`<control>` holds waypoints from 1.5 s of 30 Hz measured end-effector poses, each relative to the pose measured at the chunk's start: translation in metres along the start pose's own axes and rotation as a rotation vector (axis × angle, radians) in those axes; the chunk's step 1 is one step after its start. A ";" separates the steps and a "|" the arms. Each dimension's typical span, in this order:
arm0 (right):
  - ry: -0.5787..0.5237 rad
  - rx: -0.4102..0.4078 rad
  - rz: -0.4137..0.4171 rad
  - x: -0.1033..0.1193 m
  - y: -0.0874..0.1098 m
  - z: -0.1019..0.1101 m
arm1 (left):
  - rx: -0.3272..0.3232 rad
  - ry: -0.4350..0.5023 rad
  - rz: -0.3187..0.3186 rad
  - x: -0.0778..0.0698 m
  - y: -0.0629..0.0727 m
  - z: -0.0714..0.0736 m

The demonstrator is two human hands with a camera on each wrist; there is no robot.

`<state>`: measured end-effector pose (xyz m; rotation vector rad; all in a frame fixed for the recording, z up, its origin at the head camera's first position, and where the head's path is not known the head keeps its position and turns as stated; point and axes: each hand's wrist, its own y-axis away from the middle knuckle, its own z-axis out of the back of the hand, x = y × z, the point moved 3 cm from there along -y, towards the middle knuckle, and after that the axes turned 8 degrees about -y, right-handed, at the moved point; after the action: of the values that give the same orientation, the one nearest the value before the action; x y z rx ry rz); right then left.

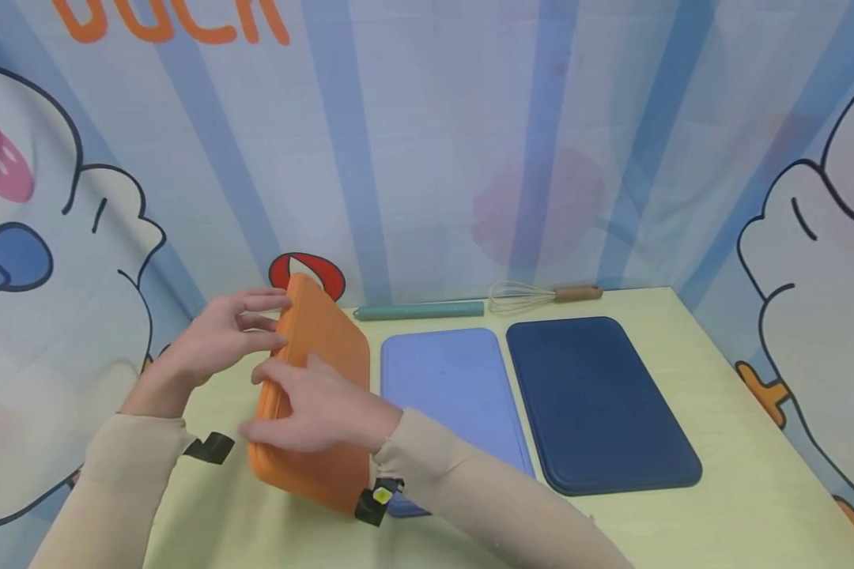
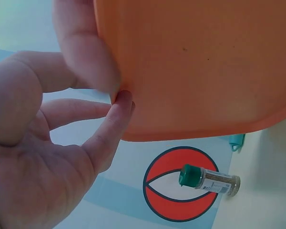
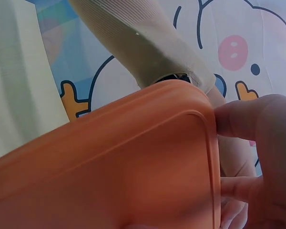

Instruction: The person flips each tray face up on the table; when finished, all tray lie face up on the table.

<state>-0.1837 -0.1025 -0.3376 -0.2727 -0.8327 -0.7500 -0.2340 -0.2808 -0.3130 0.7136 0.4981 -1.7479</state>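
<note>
An orange rectangular tray [image 1: 330, 328] with rounded corners is held tilted up on its side at the left of the table. My left hand [image 1: 217, 336] grips its far upper edge, and a fingertip [image 2: 124, 102] lies on its face in the left wrist view. Nearer to me, my right hand [image 1: 320, 407] holds the same edge, thumb and fingers spread along it. The right wrist view shows the tray's ridged rim [image 3: 210, 157] beside the right fingers. A periwinkle tray [image 1: 444, 379] lies flat just right of the orange one, partly covered by my right forearm.
A navy tray [image 1: 598, 403] lies to the right. Along the back edge are a green rolling pin [image 1: 420, 310] and a whisk [image 1: 541, 295] with a brown handle. A green-capped seasoning jar [image 2: 209, 180] stands behind the orange tray, hidden from the head view. A printed curtain [image 1: 434, 158] surrounds the table.
</note>
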 end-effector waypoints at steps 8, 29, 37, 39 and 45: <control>0.009 -0.005 -0.043 0.005 0.001 0.005 | 0.009 -0.011 -0.004 -0.005 -0.004 -0.004; 0.010 -0.062 -0.081 0.010 0.004 0.006 | -0.051 0.285 -0.100 0.036 -0.002 -0.027; -0.010 -0.060 -0.046 0.009 0.009 0.009 | 0.014 0.463 -0.189 0.047 0.004 -0.044; -0.017 -0.062 -0.036 0.008 0.010 0.010 | 0.021 0.482 -0.201 0.046 0.004 -0.047; -0.016 -0.061 -0.030 0.007 0.012 0.011 | 0.032 0.568 -0.214 0.044 0.001 -0.051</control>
<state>-0.1783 -0.0915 -0.3244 -0.3214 -0.8314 -0.8034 -0.2304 -0.2784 -0.3805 1.2265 0.9608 -1.7395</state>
